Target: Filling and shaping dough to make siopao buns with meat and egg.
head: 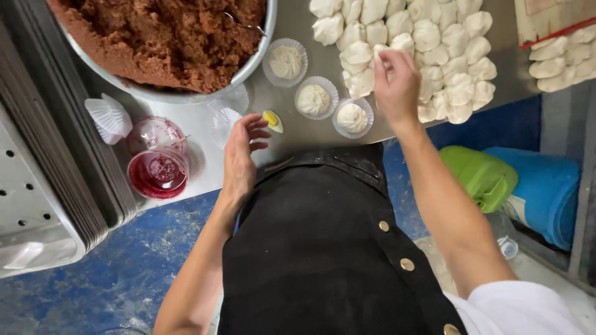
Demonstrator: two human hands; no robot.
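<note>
My right hand [397,87] reaches over a heap of pleated white dough buns [434,43] on the steel table and pinches one bun at its near left edge. My left hand [241,152] hovers open at the table's front edge, holding nothing, fingers near a small wedge of boiled egg [272,120] and a stack of white paper cups [225,124]. Three finished buns sit in paper cups [313,99] between my hands.
A big metal bowl of brown filling [167,37] stands at the back left. A small cup of red liquid [158,172] and loose paper cups [108,118] lie left. Stacked perforated trays [37,186] fill the far left. Green and blue containers [496,180] sit below right.
</note>
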